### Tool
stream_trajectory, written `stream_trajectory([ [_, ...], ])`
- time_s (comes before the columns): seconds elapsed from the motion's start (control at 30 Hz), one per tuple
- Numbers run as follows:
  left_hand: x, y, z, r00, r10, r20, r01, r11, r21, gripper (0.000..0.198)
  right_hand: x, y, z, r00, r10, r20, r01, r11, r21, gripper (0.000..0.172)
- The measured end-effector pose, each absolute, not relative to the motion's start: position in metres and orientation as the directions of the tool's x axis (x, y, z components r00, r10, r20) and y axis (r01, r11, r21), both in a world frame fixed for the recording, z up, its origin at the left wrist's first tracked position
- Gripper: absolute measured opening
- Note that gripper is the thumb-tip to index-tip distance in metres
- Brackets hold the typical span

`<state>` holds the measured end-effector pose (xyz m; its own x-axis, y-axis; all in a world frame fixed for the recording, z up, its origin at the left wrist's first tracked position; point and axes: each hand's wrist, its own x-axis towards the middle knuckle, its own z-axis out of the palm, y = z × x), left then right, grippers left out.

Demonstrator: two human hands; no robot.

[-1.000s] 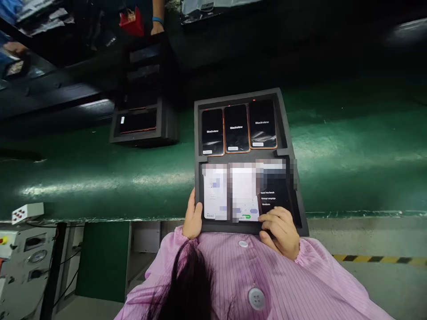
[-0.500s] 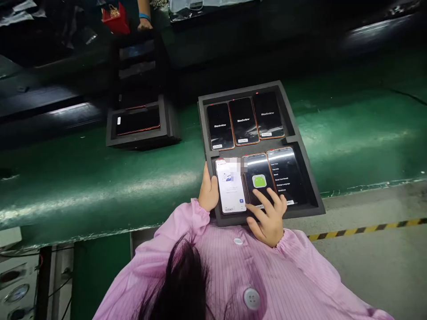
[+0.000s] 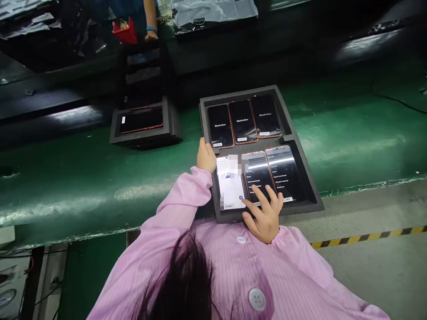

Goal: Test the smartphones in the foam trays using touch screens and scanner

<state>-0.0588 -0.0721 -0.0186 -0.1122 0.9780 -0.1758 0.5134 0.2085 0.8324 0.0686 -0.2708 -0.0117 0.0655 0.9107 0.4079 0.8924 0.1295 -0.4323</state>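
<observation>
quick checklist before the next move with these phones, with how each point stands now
1. Six slim rectangular phones lying screen-up in the dark grey foam tray: ok, three per row.
2. Left hand at the tray's left side: ok, though its hidden fingers leave the grip unclear.
3. Upper-row screens past the logo: not ok, all three show "Blackview".
4. Right index fingertip touching the phone with the lit white screen: cannot tell; the right hand is over the lower row.
5. White screen fully readable: not ok, partly pixelated.
</observation>
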Motion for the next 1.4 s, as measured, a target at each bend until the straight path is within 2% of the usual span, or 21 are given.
stream_trajectory([
  [0.1, -0.058, -0.072, -0.015, -0.170, 0.951, -0.257, 0.522, 0.308, 0.795, 0.048, 0.086, -0.274, -0.009, 0.124, 0.862, 0.492, 0.851, 0.163, -0.500, 0.021],
  [0.17, -0.057, -0.071, -0.012, -0.206, 0.928, -0.311, 0.522, 0.373, 0.767, 0.053, 0.100, -0.276, -0.007, 0.152, 0.853, 0.498, 0.854, 0.140, -0.501, 0.015],
  [0.23, -0.056, -0.071, -0.010, -0.228, 0.916, -0.331, 0.523, 0.402, 0.751, 0.057, 0.111, -0.277, -0.007, 0.124, 0.887, 0.444, 0.870, 0.118, -0.478, 0.012],
  [0.4, -0.055, -0.069, -0.008, -0.278, 0.894, -0.352, 0.553, 0.449, 0.702, 0.061, 0.108, -0.272, -0.005, -0.096, 0.969, 0.226, 0.909, 0.178, -0.377, 0.017],
  [0.5, -0.055, -0.069, -0.008, -0.303, 0.893, -0.332, 0.577, 0.449, 0.682, 0.058, 0.103, -0.270, -0.004, -0.112, 0.983, 0.149, 0.927, 0.157, -0.339, 0.016],
  [0.57, -0.055, -0.068, -0.009, -0.313, 0.894, -0.322, 0.583, 0.448, 0.678, 0.057, 0.105, -0.272, -0.005, -0.064, 0.983, 0.172, 0.925, 0.123, -0.359, 0.013],
  [0.67, -0.055, -0.066, -0.011, -0.329, 0.893, -0.308, 0.583, 0.449, 0.677, 0.056, 0.119, -0.276, -0.011, 0.131, 0.950, 0.284, 0.919, -0.009, -0.395, 0.009],
  [0.73, -0.054, -0.066, -0.012, -0.346, 0.887, -0.306, 0.578, 0.458, 0.676, 0.055, 0.129, -0.278, -0.014, 0.223, 0.938, 0.266, 0.917, -0.109, -0.383, 0.010],
  [0.8, -0.053, -0.066, -0.012, -0.363, 0.877, -0.313, 0.588, 0.477, 0.654, 0.055, 0.137, -0.278, -0.015, 0.230, 0.952, 0.203, 0.922, -0.146, -0.358, 0.011],
  [0.97, -0.050, -0.067, -0.009, -0.378, 0.859, -0.346, 0.641, 0.512, 0.571, 0.055, 0.127, -0.279, -0.011, 0.158, 0.929, 0.333, 0.913, -0.009, -0.409, 0.015],
  [1.07, -0.049, -0.068, -0.008, -0.374, 0.853, -0.363, 0.642, 0.521, 0.563, 0.055, 0.104, -0.276, -0.004, -0.042, 0.961, 0.273, 0.898, 0.156, -0.411, 0.022],
  [1.2, -0.050, -0.070, -0.005, -0.377, 0.848, -0.372, 0.645, 0.528, 0.552, 0.055, 0.072, -0.264, 0.001, -0.281, 0.940, 0.191, 0.868, 0.334, -0.366, 0.032],
  [1.4, -0.050, -0.070, -0.003, -0.383, 0.836, -0.393, 0.664, 0.545, 0.513, 0.055, 0.057, -0.254, 0.001, -0.335, 0.928, 0.161, 0.873, 0.370, -0.318, 0.037],
])
